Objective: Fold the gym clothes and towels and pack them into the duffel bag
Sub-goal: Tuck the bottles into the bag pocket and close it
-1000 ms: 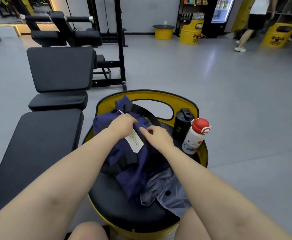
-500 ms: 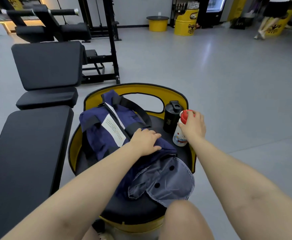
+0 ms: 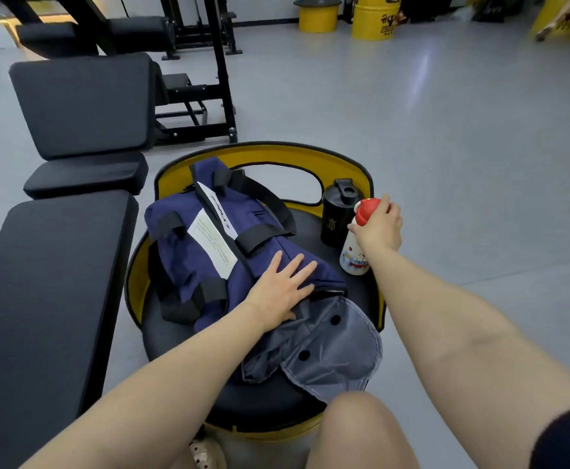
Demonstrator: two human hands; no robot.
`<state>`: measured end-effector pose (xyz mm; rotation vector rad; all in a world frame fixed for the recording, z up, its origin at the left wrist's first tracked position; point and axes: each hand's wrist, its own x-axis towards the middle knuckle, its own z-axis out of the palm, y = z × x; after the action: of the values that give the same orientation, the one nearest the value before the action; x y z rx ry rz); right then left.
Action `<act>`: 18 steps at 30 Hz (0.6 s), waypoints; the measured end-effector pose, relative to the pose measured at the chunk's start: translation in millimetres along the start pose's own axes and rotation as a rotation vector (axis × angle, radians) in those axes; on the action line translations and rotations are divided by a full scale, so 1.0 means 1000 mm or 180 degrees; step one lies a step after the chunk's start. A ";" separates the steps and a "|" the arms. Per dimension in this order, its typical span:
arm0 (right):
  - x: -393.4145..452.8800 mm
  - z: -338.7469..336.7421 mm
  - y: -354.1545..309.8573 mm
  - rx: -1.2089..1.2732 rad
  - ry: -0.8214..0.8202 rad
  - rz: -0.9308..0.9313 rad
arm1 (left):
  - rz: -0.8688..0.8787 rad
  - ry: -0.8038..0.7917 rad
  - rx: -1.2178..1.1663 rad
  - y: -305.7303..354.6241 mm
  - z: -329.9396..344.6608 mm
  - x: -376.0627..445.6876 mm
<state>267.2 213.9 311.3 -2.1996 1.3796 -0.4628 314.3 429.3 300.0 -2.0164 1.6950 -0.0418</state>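
Navy duffel bag [image 3: 209, 245] under flat, open left grip [image 3: 281, 289]; right grip [image 3: 378, 228] wrapped round red-capped bottle [image 3: 356, 252] just beside it

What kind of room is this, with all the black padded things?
Most likely a gym. A black padded workout bench stands on the left, a black metal exercise machine behind it, and a navy duffel bag lies on a round yellow seat beside two drink bottles.

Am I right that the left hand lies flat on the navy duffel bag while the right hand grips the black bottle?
Not quite. In the head view the right hand grips the white bottle with the red cap, not the black bottle behind it. The left hand does lie flat on the navy duffel bag.
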 end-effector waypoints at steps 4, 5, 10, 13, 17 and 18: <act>0.005 0.000 -0.001 -0.0032 -0.0002 0.0085 | -0.0132 -0.0006 0.0371 0.003 0.010 -0.002; 0.005 0.001 -0.001 0.0018 -0.0038 0.0109 | -0.0147 0.0020 0.0417 0.004 0.013 -0.004; -0.010 0.002 0.001 0.0413 -0.0121 0.0038 | -0.0087 0.0177 0.0352 0.003 0.014 -0.017; -0.024 -0.005 0.009 0.0582 -0.0031 0.0022 | -0.0071 0.0210 0.0262 0.000 0.013 -0.027; -0.046 -0.023 0.022 0.0648 0.0019 -0.0079 | -0.0129 0.0206 0.0395 0.002 0.009 -0.041; -0.052 -0.029 0.024 0.0647 0.0027 -0.0143 | -0.0125 0.0178 0.0433 0.004 0.006 -0.044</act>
<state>212.5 245.4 320.1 -2.0686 1.2316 -0.6019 302.7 472.0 306.1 -1.9640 1.6400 -0.2230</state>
